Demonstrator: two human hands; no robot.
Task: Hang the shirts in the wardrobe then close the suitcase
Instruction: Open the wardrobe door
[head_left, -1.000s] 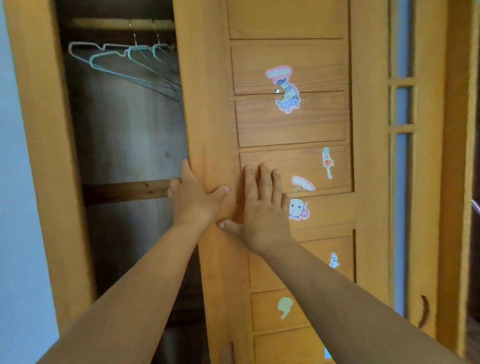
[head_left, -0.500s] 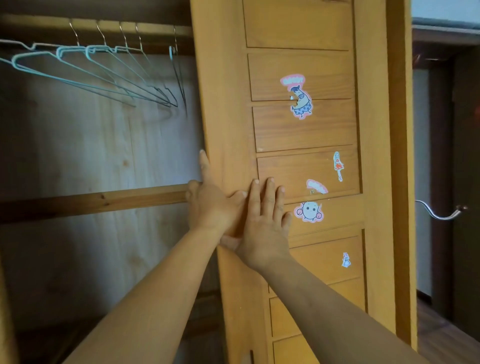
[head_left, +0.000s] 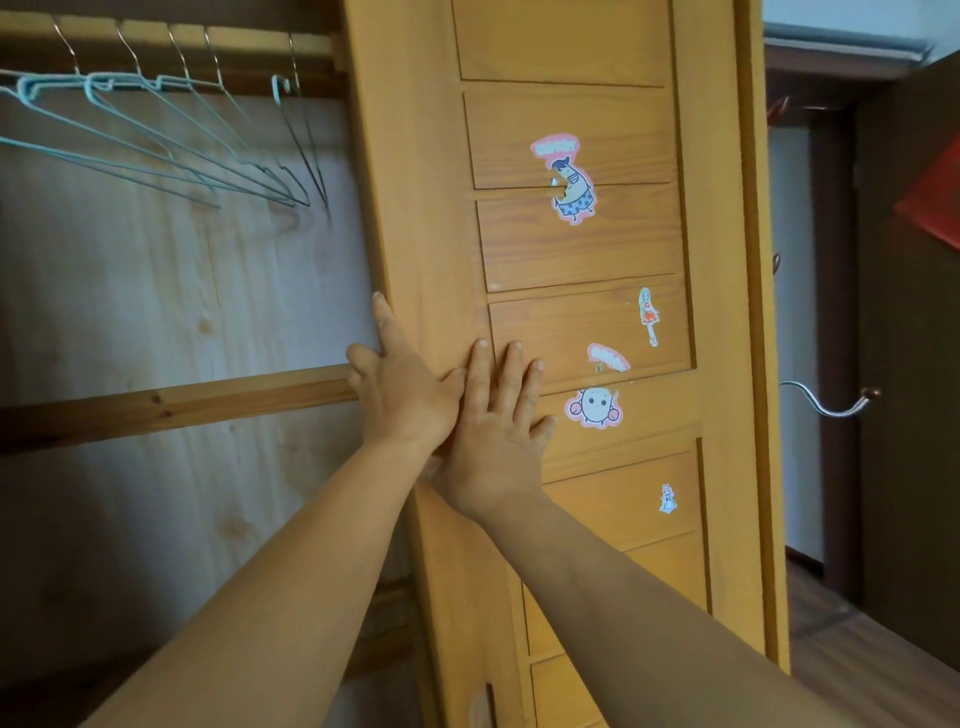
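Our left hand (head_left: 402, 397) rests on the left edge of the wardrobe door (head_left: 576, 249), its index finger straight up along the edge, the thumb spread flat onto the door's face and the other fingers bent round the edge toward the inside. Whether they truly clasp the edge or only lie against it, we cannot tell. Our right hand (head_left: 496, 441) is spread wide and released, palm flat on the door's face, grasping nothing; its fingers (head_left: 511, 374) point upward, and its index finger touches the left thumb. Both forearms reach up and forward from the lower corners, nearly straight, and draw together at the door.

The wardrobe (head_left: 171, 312) stands open on the left, showing its pale wooden back panel. A wooden rail (head_left: 156, 410) crosses it just behind our left hand. Near the top, wire hangers (head_left: 156, 150) hang in a row from the rod (head_left: 270, 39), all bare; we see no shirts or suitcase in this view. Cartoon stickers (head_left: 571, 184) dot the door panels. To the right, a dark door with a curved metal handle (head_left: 826, 402) stands well apart.
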